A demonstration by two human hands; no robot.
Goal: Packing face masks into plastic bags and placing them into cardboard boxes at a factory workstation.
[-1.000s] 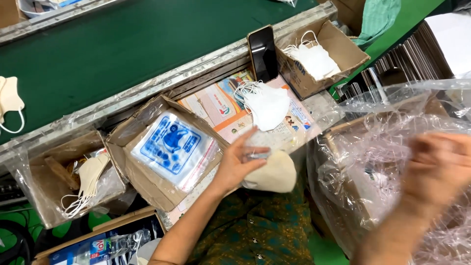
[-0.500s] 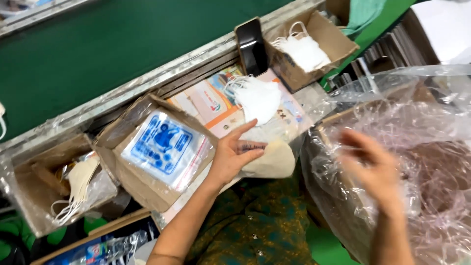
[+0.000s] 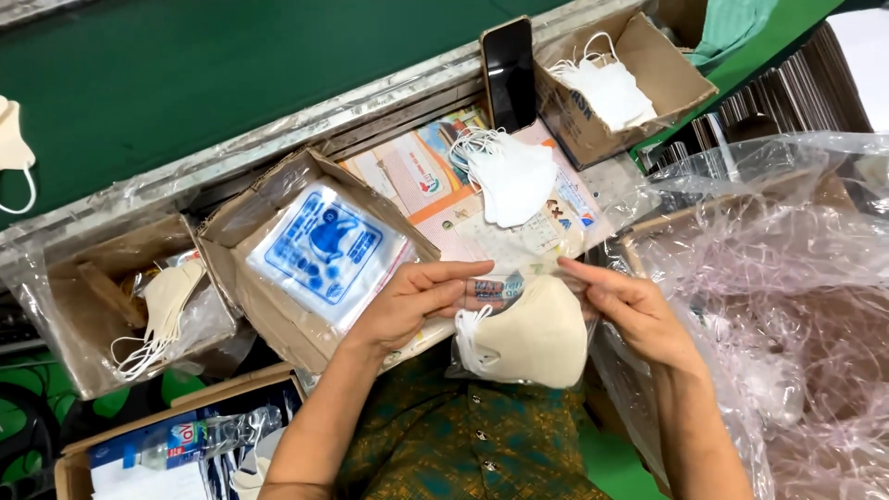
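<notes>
My left hand and my right hand both pinch the top edge of a clear plastic pouch, one at each end. A cream face mask hangs inside the pouch, over my lap. Just beyond the pouch lies a small stack of white masks on printed sheets. To the left of my left hand, a cardboard box holds a pile of blue-printed clear pouches.
A black phone leans by a box of white masks at the conveyor's edge. The green belt carries one cream mask at far left. A box of cream masks sits left. A big carton lined with crumpled plastic stands right.
My right hand has come out of the plastic-lined carton on the right and moved left to grasp the pouch. My left hand has lifted the pouch with the cream mask toward me.
</notes>
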